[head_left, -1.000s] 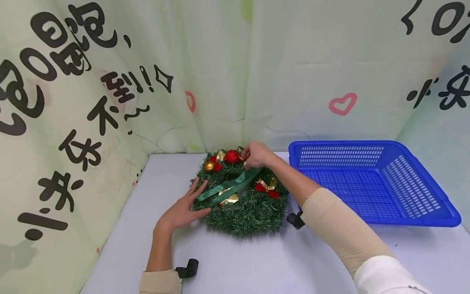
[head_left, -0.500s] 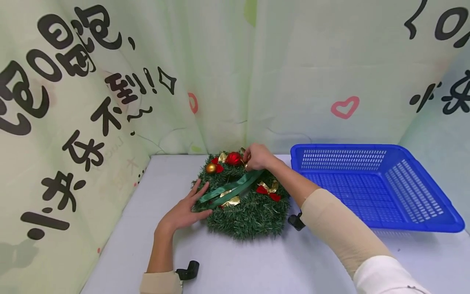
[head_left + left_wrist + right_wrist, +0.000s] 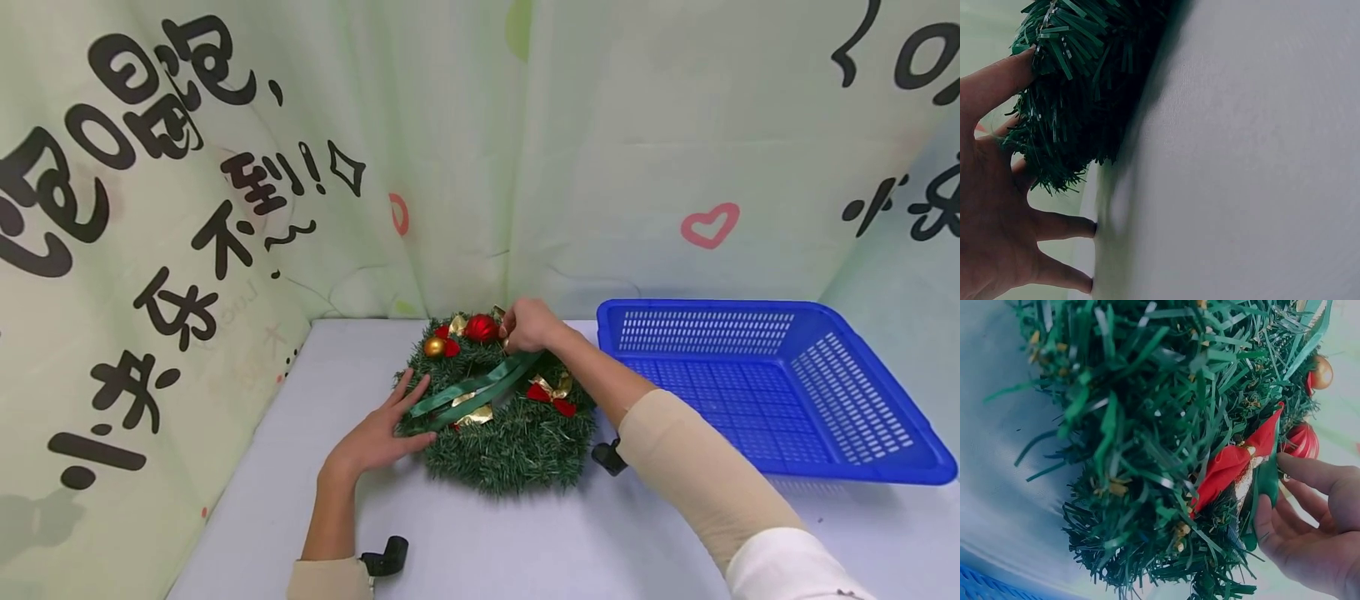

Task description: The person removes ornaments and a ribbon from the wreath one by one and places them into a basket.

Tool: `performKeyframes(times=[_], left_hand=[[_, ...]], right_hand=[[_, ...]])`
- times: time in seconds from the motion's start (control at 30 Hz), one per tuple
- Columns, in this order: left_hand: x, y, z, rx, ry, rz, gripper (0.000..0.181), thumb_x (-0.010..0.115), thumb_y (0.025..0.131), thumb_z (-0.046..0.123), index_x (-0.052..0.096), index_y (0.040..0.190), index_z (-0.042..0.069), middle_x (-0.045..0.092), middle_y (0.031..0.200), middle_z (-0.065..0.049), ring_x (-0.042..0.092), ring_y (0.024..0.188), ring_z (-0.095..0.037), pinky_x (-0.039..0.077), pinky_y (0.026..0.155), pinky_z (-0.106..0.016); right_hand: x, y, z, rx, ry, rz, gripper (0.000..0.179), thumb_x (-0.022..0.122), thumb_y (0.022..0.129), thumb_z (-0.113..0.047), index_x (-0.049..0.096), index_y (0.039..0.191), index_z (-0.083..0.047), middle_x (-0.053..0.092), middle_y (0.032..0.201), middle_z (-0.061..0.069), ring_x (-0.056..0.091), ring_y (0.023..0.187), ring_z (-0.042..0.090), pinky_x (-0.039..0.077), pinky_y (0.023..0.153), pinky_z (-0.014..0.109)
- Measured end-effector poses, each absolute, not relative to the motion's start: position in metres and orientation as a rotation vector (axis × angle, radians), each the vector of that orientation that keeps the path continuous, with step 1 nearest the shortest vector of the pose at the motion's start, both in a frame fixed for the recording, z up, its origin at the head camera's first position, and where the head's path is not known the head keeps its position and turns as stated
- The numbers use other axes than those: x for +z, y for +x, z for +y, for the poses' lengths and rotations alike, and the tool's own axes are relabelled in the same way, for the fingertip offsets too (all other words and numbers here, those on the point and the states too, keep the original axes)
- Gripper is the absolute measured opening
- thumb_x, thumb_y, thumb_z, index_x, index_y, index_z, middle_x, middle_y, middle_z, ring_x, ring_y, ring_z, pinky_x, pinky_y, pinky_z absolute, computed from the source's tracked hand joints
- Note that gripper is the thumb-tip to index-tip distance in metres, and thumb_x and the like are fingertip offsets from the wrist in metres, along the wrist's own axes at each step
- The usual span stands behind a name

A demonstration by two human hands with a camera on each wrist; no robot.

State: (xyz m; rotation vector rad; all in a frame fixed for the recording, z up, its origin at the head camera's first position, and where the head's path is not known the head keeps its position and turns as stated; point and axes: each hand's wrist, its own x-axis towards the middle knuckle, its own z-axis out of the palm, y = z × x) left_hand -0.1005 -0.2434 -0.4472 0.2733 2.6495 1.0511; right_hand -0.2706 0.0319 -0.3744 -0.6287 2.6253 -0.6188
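A green artificial wreath [image 3: 510,450] lies on the table, trimmed with a gold bauble [image 3: 434,347], a red bauble [image 3: 482,327] and red-and-gold bows [image 3: 552,393]. Green ribbon [image 3: 480,390] runs across its centre. My left hand [image 3: 378,435] rests against the wreath's left side with fingers spread; in the left wrist view two fingertips [image 3: 1088,228] reach the white surface. At the wreath's upper right, my right hand [image 3: 531,325] pinches at the red bauble's right end, beside the ribbon. The exact pinch point is partly hidden by the fingers.
A blue plastic basket [image 3: 780,475] stands right of the wreath, close to my right forearm. Printed curtains [image 3: 600,167] rise behind the table and at both sides. White table surface [image 3: 480,550] shows in front of the wreath.
The whole scene sits slightly lower and further right as the head view shifts. Both hands keep nearly the same places on the wreath.
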Motion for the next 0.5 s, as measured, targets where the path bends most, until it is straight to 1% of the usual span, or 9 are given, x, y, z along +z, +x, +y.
performKeyframes(times=[0.07,0.23,0.4,0.5], left_hand=[[-0.448,-0.101,-0.243,1.048,0.274,2.655,0.087,0.067,0.100,0.047,0.015,0.168,0.034,-0.008,0.177,0.005,0.018,0.158,-0.046,0.030,0.116,-0.072],[-0.448,-0.101,-0.243,1.042,0.273,2.657,0.088,0.067,0.100,0.047,0.015,0.168,0.033,-0.008,0.177,0.005,0.018,0.158,-0.046,0.030,0.117,-0.072],[-0.449,-0.101,-0.244,1.038,0.268,2.656,0.088,0.068,0.100,0.048,0.015,0.169,0.033,-0.007,0.177,0.004,0.018,0.158,-0.047,0.031,0.116,-0.072],[-0.449,-0.101,-0.244,1.035,0.269,2.659,0.088,0.067,0.100,0.048,0.015,0.168,0.034,-0.007,0.177,0.005,0.018,0.158,-0.047,0.031,0.116,-0.072]], right_hand=[[-0.374,-0.271,0.034,-0.644,-0.633,2.618,0.020,0.074,0.088,-0.007,0.080,0.107,-0.007,0.078,0.113,0.010,0.064,0.100,0.026,0.051,0.078,0.032],[-0.372,-0.269,0.039,-0.730,-0.628,2.590,0.025,0.071,0.086,-0.004,0.080,0.109,-0.005,0.077,0.117,0.015,0.061,0.093,0.026,0.045,0.072,0.031],[-0.373,-0.271,0.043,-0.884,-0.542,2.526,0.027,0.072,0.085,0.001,0.080,0.110,-0.003,0.076,0.117,0.017,0.063,0.078,0.018,0.050,0.065,0.026],[-0.373,-0.272,0.045,-0.963,-0.487,2.490,0.027,0.074,0.085,0.001,0.079,0.112,-0.003,0.076,0.117,0.016,0.064,0.077,0.015,0.053,0.065,0.024]])
